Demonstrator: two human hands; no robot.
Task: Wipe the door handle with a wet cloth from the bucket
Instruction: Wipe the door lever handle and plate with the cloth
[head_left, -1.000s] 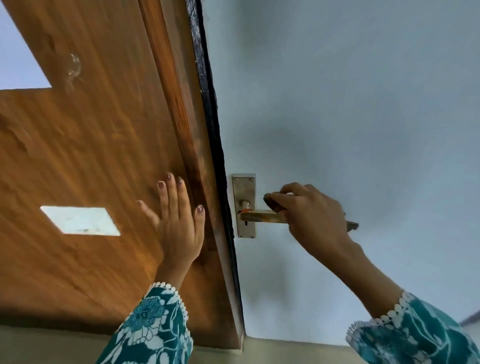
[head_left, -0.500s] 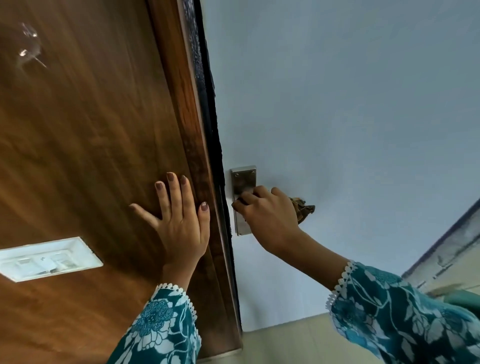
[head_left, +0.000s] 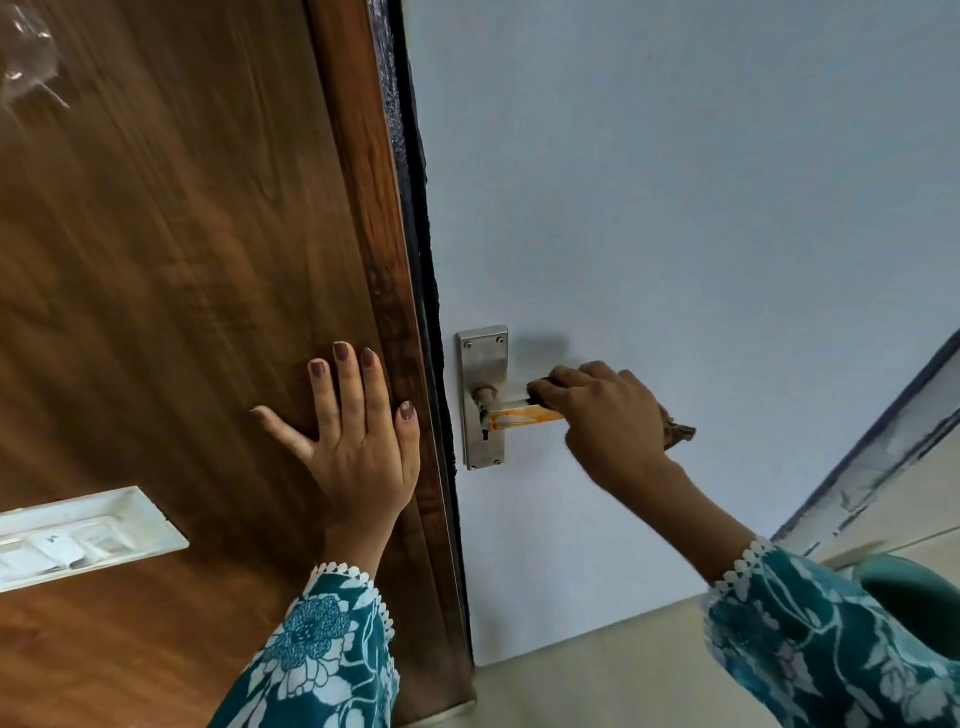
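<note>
Just left of the right hand (head_left: 605, 415), the door handle (head_left: 524, 414) juts out from a brushed steel backplate (head_left: 483, 358) screwed to the pale blue door (head_left: 675, 208). Its exposed stretch, between the plate and the knuckles, looks brassy with orange-brown streaks along it, and a keyhole sits in the plate just below the lever's root. No brand, label or writing can be read on the plate, the lever or anything else in view.

That right hand is curled closed around the outer part of the lever with a cloth (head_left: 675, 434) bunched inside it; only a brownish, crumpled corner of the cloth sticks out past the far side of the hand, towards the right. How wet it is cannot be told.

Across the dark door edge, the left hand (head_left: 358, 452) lies flat and spread, fingers up, palm pressed on the brown wood-grain panel (head_left: 182, 312); it holds nothing. Below and left of this hand a white rectangular switch plate (head_left: 78, 540) is set in the wood. Both wrists wear teal sleeves (head_left: 332, 654) with white flowers and white scalloped trim
</note>
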